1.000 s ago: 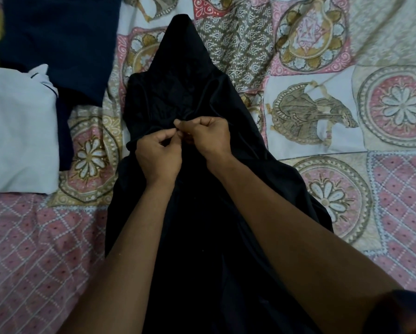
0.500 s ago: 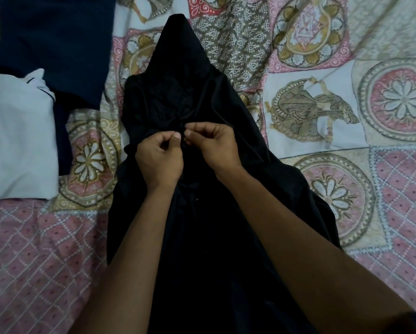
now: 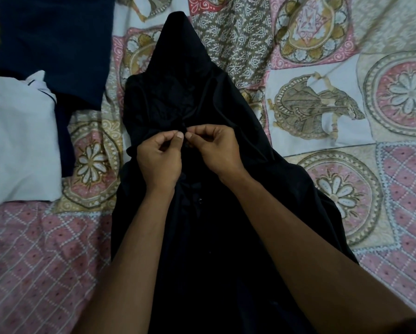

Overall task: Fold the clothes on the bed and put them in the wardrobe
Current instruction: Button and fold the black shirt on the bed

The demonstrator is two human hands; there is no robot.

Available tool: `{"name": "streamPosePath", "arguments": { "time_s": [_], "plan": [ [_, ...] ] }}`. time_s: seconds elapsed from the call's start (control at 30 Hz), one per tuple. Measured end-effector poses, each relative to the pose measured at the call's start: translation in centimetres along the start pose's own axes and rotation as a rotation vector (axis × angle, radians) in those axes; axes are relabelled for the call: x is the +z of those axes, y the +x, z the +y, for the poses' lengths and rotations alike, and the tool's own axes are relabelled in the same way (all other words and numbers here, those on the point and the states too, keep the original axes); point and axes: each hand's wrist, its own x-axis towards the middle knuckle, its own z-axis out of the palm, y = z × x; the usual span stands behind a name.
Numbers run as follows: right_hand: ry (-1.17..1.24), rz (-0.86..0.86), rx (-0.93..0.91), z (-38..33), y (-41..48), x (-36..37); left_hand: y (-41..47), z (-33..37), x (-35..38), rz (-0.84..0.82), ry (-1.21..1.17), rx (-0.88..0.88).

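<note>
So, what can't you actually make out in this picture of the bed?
All in the head view:
What the left hand and right hand pinch on the black garment: button or plain cloth, black on black, covered by fingertips.
The black garment's lower part: under the forearms, cut by the bottom edge.
The navy garment and white garment: cut by the top and left edges.
The wardrobe: out of frame.

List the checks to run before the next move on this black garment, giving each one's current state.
1. The black garment lies lengthwise on the bedspread: ok.
2. The left hand pinches the garment's front: ok.
3. The right hand pinches the front right beside the left: ok.
4. Front fastened at the pinch: cannot tell, the cloth is too dark.
5. The white garment and navy garment lie apart from the black one: ok.
</note>
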Motion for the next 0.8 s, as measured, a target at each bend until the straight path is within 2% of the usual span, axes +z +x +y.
{"name": "streamPosePath", "arguments": {
  "time_s": [0.37, 0.8],
  "plan": [
    [-0.192, -0.004, 0.012, -0.9, 0.1, 0.3, 0.0, -0.1, 0.0, 0.008, 0.075, 0.033],
    [-0.324, 0.024, -0.014, -0.8, 0.2, 0.3, -0.9, -0.5, -0.4, -0.004, 0.100, 0.185]
  ]
}}
